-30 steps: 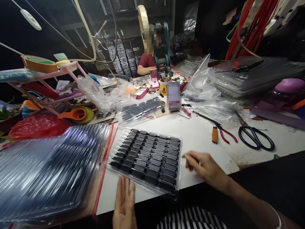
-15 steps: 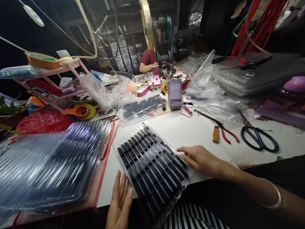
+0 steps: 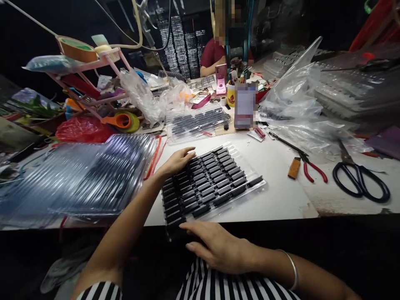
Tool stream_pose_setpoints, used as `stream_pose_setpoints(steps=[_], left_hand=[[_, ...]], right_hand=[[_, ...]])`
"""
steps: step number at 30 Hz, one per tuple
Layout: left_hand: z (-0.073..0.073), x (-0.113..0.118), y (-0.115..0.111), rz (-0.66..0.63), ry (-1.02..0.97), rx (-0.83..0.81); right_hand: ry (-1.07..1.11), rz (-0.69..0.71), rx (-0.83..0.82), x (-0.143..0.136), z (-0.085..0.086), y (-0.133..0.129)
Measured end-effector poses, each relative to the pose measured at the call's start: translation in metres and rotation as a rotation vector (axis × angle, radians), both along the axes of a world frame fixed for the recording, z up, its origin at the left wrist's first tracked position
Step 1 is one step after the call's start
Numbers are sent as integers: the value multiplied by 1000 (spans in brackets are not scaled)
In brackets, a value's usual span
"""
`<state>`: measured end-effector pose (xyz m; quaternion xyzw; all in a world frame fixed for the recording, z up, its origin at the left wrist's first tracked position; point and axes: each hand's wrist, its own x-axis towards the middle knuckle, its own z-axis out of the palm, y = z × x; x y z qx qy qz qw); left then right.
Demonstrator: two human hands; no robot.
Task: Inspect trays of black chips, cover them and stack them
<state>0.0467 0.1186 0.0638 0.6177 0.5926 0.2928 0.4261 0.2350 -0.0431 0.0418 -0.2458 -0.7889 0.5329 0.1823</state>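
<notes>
Right hand (image 3: 220,246): fingers slightly parted, by the near edge of a clear plastic tray (image 3: 242,159).
Tray: holds rows of black comb-like parts (image 3: 206,191); lies on the white worktop (image 3: 287,202), near left corner past its front edge.
Left hand (image 3: 175,162): at the tray's far left edge; cannot tell whether its fingers grip.
Far side: dark red sleeve (image 3: 210,56).

The cup (image 3: 230,90) bears a leaf emblem (image 3: 231,98) — nothing legible.
</notes>
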Motion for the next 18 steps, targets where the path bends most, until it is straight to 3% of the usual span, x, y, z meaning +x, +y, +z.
stream_pose_setpoints(steps=[3,6,10,12,14,18], left_hand=[[4,10,6,-24,-37,41],[6,-3,-11,40,-56,139],[-4,-47,-49,300,-79,212],[-15,-65,-67,469,-123,208],[-28,-72,-83,562,-156,199],[-48,-66,-99,616,-324,181]], right_hand=[[92,26,13,-2,-2,-1],[185,-65,-8,25,-1,5],[238,-522,-63,85,-8,28],[176,-804,28,110,-14,45],[73,-953,144,122,-19,58],[-98,-890,222,105,-25,60]])
